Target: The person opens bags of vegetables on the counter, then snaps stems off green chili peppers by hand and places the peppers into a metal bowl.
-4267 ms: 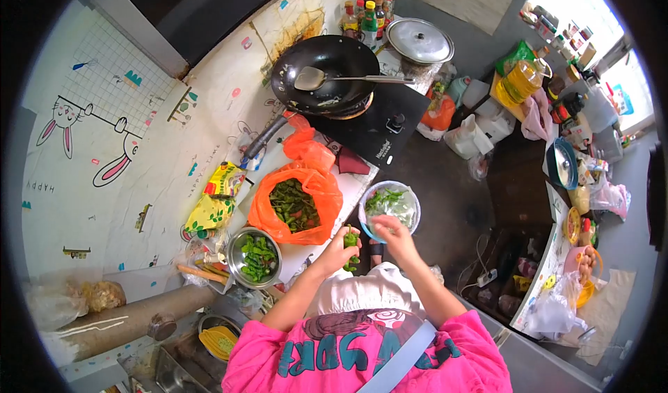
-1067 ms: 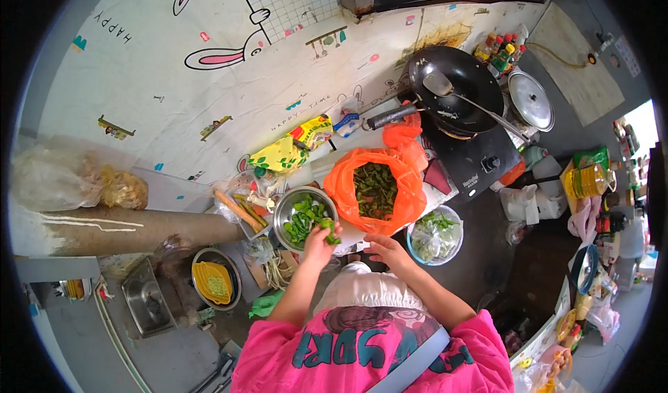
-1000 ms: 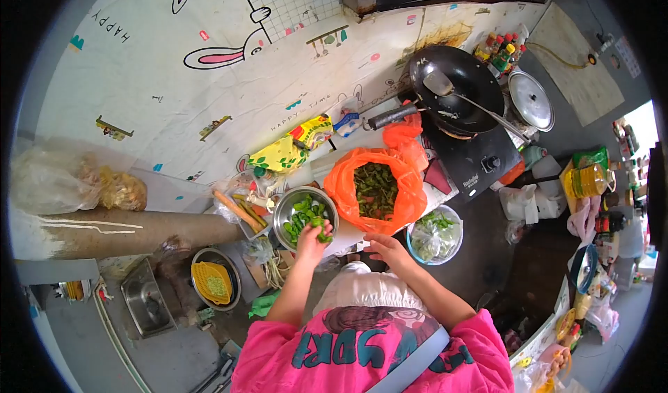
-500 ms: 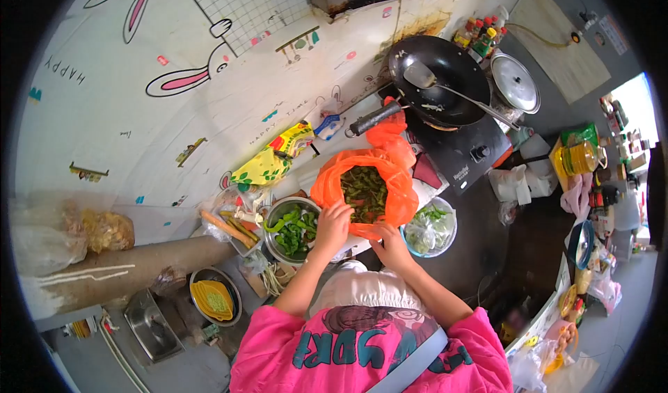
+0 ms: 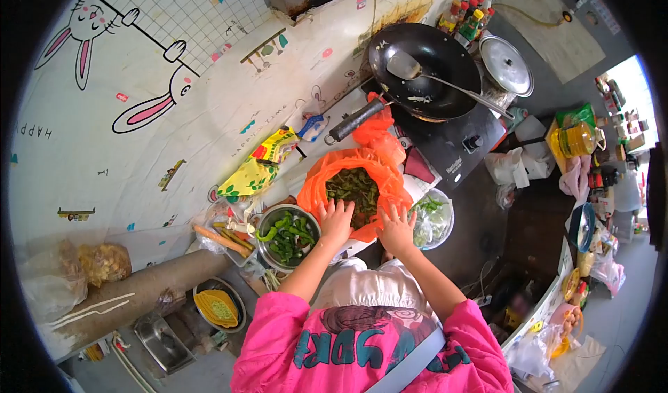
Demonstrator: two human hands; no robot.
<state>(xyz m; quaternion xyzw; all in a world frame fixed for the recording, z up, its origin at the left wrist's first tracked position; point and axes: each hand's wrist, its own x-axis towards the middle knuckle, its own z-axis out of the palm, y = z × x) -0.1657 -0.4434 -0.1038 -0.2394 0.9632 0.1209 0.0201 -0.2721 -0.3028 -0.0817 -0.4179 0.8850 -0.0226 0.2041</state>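
Observation:
An orange plastic bag (image 5: 316,177) stands open on the counter, with dark green trimmings inside. My left hand (image 5: 335,222) lies at the bag's near left rim, its fingers spread and reaching over the opening. On the near right side of the same bag rests my right hand (image 5: 397,231), fingers apart against the plastic. Just left of my left hand is a metal bowl (image 5: 261,252) holding green peppers (image 5: 289,236). To the right of my right hand, a round basin (image 5: 445,233) contains a clear bag with green vegetables.
A black wok (image 5: 456,62) with a metal spatula (image 5: 445,82) in it sits on the stove (image 5: 452,149). Its handle (image 5: 356,119) points toward the orange bag. Behind the metal bowl lies a yellow packet (image 5: 252,174). A pot lid (image 5: 506,66) is at the back right.
My left hand has left the metal bowl, where it held a green pepper, and moved right to the orange bag. My right hand has come onto the bag's near right side. The view has turned.

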